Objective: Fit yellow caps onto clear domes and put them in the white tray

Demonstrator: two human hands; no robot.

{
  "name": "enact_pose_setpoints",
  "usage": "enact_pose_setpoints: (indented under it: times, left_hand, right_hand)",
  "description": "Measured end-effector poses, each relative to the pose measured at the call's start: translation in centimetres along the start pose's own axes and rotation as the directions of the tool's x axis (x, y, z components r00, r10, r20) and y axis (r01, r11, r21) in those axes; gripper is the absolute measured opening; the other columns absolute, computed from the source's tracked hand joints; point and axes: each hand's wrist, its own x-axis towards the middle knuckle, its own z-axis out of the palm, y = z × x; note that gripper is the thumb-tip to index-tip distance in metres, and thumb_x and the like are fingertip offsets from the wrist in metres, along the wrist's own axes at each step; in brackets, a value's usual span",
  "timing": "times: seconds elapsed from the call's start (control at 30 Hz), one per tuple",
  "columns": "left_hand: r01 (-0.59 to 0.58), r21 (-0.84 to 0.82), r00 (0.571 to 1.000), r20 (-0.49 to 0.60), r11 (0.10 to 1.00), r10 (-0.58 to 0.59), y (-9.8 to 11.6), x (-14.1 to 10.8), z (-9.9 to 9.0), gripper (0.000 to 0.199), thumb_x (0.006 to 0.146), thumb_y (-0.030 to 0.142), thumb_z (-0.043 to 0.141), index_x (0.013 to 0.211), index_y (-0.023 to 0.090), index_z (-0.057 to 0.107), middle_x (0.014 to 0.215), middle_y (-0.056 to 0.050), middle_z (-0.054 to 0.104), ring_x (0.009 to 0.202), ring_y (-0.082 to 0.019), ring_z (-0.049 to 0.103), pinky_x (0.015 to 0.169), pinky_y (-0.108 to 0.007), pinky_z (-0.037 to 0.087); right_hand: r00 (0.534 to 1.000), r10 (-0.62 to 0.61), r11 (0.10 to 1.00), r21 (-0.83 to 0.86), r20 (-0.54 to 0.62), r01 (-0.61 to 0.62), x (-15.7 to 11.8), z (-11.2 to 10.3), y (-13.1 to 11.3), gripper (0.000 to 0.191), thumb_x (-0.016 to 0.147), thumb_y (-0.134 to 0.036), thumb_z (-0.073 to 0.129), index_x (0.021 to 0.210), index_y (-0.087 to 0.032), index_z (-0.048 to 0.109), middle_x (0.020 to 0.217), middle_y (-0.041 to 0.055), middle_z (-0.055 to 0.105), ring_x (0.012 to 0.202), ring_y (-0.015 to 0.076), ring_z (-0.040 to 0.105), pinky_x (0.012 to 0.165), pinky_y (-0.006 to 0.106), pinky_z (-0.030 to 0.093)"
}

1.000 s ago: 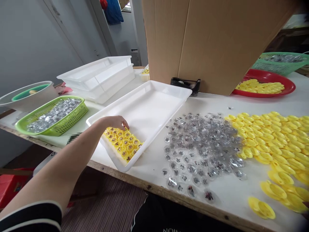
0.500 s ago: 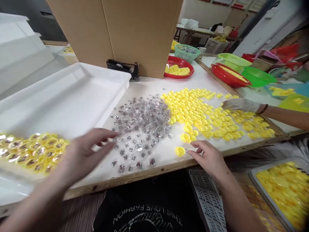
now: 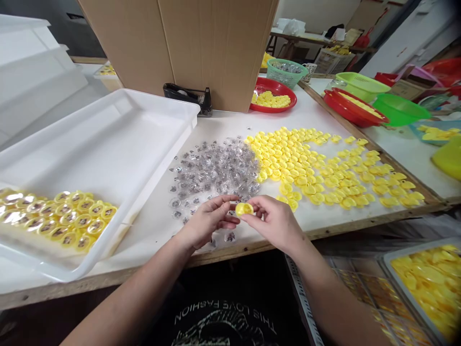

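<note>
My right hand (image 3: 277, 222) pinches a small round yellow plastic piece (image 3: 244, 209) between thumb and fingers, above the table's front edge. Close on its left, my left hand (image 3: 208, 220) has its fingers curled towards the thumb; whatever lies between them is too small to make out. Behind my hands spreads a heap of clear plastic domes (image 3: 216, 168) with small dark printed figures. To the right of this heap lie many loose yellow pieces (image 3: 288, 154) of the same kind.
At left stands a white tray (image 3: 158, 158) with rows of yellow pieces bearing pictures (image 3: 68, 218). A cardboard box (image 3: 212, 53), tape dispenser (image 3: 189, 96) and red plate (image 3: 275, 105) stand at the back. A bin of yellow pieces (image 3: 428, 283) sits below the table, right.
My hands have come together over the table's front edge. The right one has picked up a yellow piece; the left has moved right from the tray side. Another person's gloved hand has left view.
</note>
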Motion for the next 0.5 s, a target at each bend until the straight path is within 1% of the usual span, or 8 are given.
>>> enact_pose_setpoints:
  times: [0.03, 0.1, 0.2, 0.27, 0.33, 0.4, 0.47, 0.5]
  left_hand:
    - [0.012, -0.134, 0.999, 0.037, 0.991, -0.007, -0.1, 0.1, -0.1, 0.028, 0.087, 0.027, 0.056, 0.112, 0.016, 0.060, 0.102, -0.009, 0.066, 0.078, -0.014, 0.066, 0.070, -0.025, 0.056]
    - [-0.002, -0.299, 0.999, 0.051, 0.954, 0.018, 0.0, 0.2, -0.6, 0.022, 0.086, 0.022, 0.057, 0.106, 0.013, 0.062, 0.097, -0.009, 0.067, 0.075, -0.012, 0.066, 0.067, -0.021, 0.056]
    - [-0.087, -0.377, 0.996, -0.033, 0.922, 0.080, 0.6, 0.1, -2.0, 0.021, 0.086, 0.017, 0.057, 0.105, 0.012, 0.061, 0.092, -0.009, 0.068, 0.071, -0.013, 0.067, 0.061, -0.018, 0.055]
    - [-0.134, -0.386, 0.989, -0.106, 0.913, 0.101, 1.2, 0.0, -3.1, 0.021, 0.087, 0.018, 0.055, 0.108, 0.014, 0.058, 0.092, -0.010, 0.068, 0.069, -0.014, 0.068, 0.058, -0.018, 0.055]
    - [-0.170, -0.399, 0.980, -0.164, 0.901, 0.113, 1.5, 0.0, -4.0, 0.020, 0.088, 0.019, 0.054, 0.108, 0.016, 0.056, 0.093, -0.011, 0.069, 0.067, -0.013, 0.068, 0.057, -0.017, 0.054]
    - [-0.185, -0.411, 0.976, -0.186, 0.893, 0.116, 1.5, 0.1, -4.5, 0.018, 0.088, 0.021, 0.054, 0.106, 0.017, 0.056, 0.091, -0.010, 0.069, 0.066, -0.012, 0.067, 0.056, -0.016, 0.053]
    - [-0.181, -0.412, 0.976, -0.188, 0.893, 0.112, 1.3, 0.1, -4.6, 0.019, 0.088, 0.023, 0.055, 0.105, 0.017, 0.056, 0.090, -0.009, 0.069, 0.064, -0.011, 0.067, 0.055, -0.015, 0.052]
    - [-0.174, -0.411, 0.977, -0.185, 0.895, 0.105, 1.2, 0.1, -4.5, 0.019, 0.088, 0.024, 0.056, 0.105, 0.016, 0.056, 0.088, -0.009, 0.069, 0.064, -0.011, 0.067, 0.054, -0.016, 0.052]
  right_hand:
    - [0.999, -0.034, 0.999, 0.024, -0.009, 0.034, 0.5, 0.4, -0.9, 0.015, 0.073, -0.029, 0.071, 0.080, -0.020, 0.062, 0.073, -0.0016, 0.061, 0.061, 0.0120, 0.055, 0.059, 0.025, 0.044]
    - [0.995, -0.094, 0.994, 0.058, -0.032, 0.095, 1.3, 1.1, -2.1, 0.018, 0.072, -0.029, 0.074, 0.081, -0.020, 0.062, 0.073, -0.0015, 0.060, 0.062, 0.0118, 0.055, 0.059, 0.024, 0.044]
    - [0.985, -0.165, 0.981, 0.089, -0.057, 0.170, 1.9, 1.7, -1.8, 0.017, 0.077, -0.026, 0.070, 0.091, -0.020, 0.064, 0.077, -0.0006, 0.060, 0.064, 0.0117, 0.056, 0.061, 0.024, 0.046]
    - [0.974, -0.225, 0.973, 0.053, 0.025, 0.223, 1.9, 1.9, -0.9, 0.012, 0.081, -0.015, 0.063, 0.092, -0.021, 0.065, 0.080, 0.0005, 0.060, 0.069, 0.0123, 0.058, 0.064, 0.025, 0.047]
    - [0.948, -0.263, 0.963, -0.005, 0.179, 0.268, 1.6, 2.2, 0.1, 0.021, 0.082, -0.007, 0.056, 0.094, -0.021, 0.066, 0.085, 0.0015, 0.058, 0.074, 0.0132, 0.059, 0.069, 0.026, 0.047]
    - [0.920, -0.255, 0.959, -0.046, 0.297, 0.280, 1.3, 2.8, 0.8, 0.025, 0.082, -0.007, 0.056, 0.100, -0.022, 0.066, 0.089, 0.0023, 0.056, 0.077, 0.0142, 0.059, 0.072, 0.028, 0.048]
    - [0.910, -0.227, 0.961, -0.072, 0.348, 0.268, 1.2, 3.4, 1.2, 0.023, 0.081, -0.010, 0.059, 0.101, -0.022, 0.065, 0.092, 0.0025, 0.055, 0.078, 0.0146, 0.058, 0.073, 0.030, 0.048]
    - [0.909, -0.214, 0.963, -0.078, 0.358, 0.257, 1.2, 3.7, 1.2, 0.020, 0.081, -0.011, 0.060, 0.097, -0.022, 0.065, 0.092, 0.0023, 0.055, 0.077, 0.0144, 0.058, 0.073, 0.030, 0.048]
